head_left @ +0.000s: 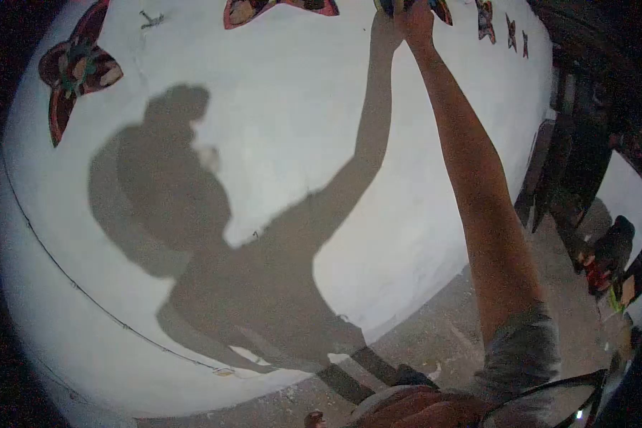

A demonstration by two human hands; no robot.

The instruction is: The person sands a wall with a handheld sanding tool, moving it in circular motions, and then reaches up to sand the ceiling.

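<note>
My right arm reaches far up along a white wall (285, 85). At the top edge of the view my right hand (414, 20) is closed against a dark, colourful wall ornament (443, 11). Its fingers are partly cut off by the frame, and what they hold cannot be made out. Left of it on the wall is another pointed ornament with a red border (282, 8). My left hand is out of view.
A large shadow (171, 192) of a person with a raised arm falls on the wall. A flower-shaped ornament (78, 71) is at far left, and a thin cable (73, 284) runs along the wall low down. Concrete floor (435, 335) lies below; assorted items (606, 264) stand at right.
</note>
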